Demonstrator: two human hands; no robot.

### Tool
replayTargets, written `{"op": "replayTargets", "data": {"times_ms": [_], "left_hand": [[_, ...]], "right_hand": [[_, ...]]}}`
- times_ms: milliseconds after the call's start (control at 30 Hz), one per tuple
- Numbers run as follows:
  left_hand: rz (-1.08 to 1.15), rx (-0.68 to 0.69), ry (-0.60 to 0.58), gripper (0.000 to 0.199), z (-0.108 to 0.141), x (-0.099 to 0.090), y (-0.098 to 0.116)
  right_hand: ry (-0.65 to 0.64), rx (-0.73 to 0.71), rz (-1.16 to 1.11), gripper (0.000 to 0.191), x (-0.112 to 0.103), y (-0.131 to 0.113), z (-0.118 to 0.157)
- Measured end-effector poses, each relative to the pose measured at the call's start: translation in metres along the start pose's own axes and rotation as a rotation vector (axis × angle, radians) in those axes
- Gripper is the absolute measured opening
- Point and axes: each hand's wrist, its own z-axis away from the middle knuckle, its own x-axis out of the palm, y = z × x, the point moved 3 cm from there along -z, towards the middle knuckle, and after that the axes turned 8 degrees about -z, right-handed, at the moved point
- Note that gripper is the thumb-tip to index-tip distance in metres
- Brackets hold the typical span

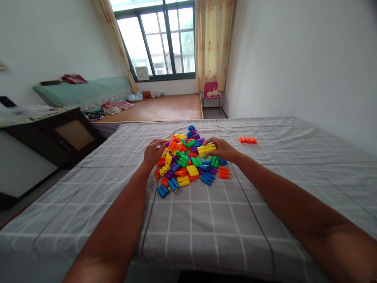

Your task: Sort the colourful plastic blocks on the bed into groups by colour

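A heap of plastic building blocks (183, 160), each made of joined bullet-shaped tubes, lies on the checked cloth in blue, green, yellow, orange and purple. My right hand (222, 148) grips a yellow block (206, 149) above the heap's right side; a purple block (194, 149) shows at its left end, and I cannot tell whether the two are joined. At the heap's left edge rests my left hand (154, 152), fingers curved and apart, close to orange and purple blocks. Its fingertips are partly hidden among the pieces.
Orange blocks (247, 140) lie apart to the right on the grey checked cloth (206, 220). Beyond the covered surface are a low bed (165, 108) and a pink chair (211, 87). A dark cabinet (70, 131) stands at the left, with a white wall on the right.
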Motion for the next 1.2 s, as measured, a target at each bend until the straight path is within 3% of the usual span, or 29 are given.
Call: {"op": "replayTargets", "data": {"times_ms": [67,167,300,433,567,633,767,933,1067,1200], "left_hand": [[0.073,0.097,-0.019,0.036,0.001,-0.005,0.03],[0.112,0.278,-0.171,0.036,0.01,-0.001,0.073],[0.16,0.347,-0.258,0.036,0.02,0.013,0.093],[0.221,0.289,-0.286,0.037,0.018,0.013,0.08],[0.268,0.167,-0.212,0.04,0.009,0.004,0.064],[0.268,0.112,-0.185,0.042,0.007,0.004,0.06],[0.033,0.179,-0.143,0.034,0.012,0.012,0.064],[-0.168,0.19,-0.029,0.026,0.013,0.011,0.061],[-0.155,0.124,0.047,0.029,0.006,-0.002,0.039],[-0.161,-0.013,0.11,0.032,-0.001,-0.008,0.002]], "right_hand": [[0.032,-0.031,-0.035,0.044,0.007,-0.007,-0.002],[0.056,-0.069,-0.1,0.044,0.023,-0.011,-0.006],[0.071,-0.084,-0.149,0.046,0.04,-0.006,-0.007],[0.053,-0.098,-0.154,0.044,0.037,-0.001,-0.007],[0.134,-0.094,-0.099,0.047,0.007,0.003,-0.006],[0.095,-0.058,-0.046,0.051,-0.006,0.006,-0.005],[-0.104,-0.076,0.187,0.054,-0.018,0.01,-0.001],[0.022,-0.105,0.546,0.05,-0.022,0.016,-0.001],[0.064,-0.071,0.737,0.046,-0.02,0.024,-0.004],[0.093,0.046,0.828,0.037,-0.024,0.033,-0.004]]}}
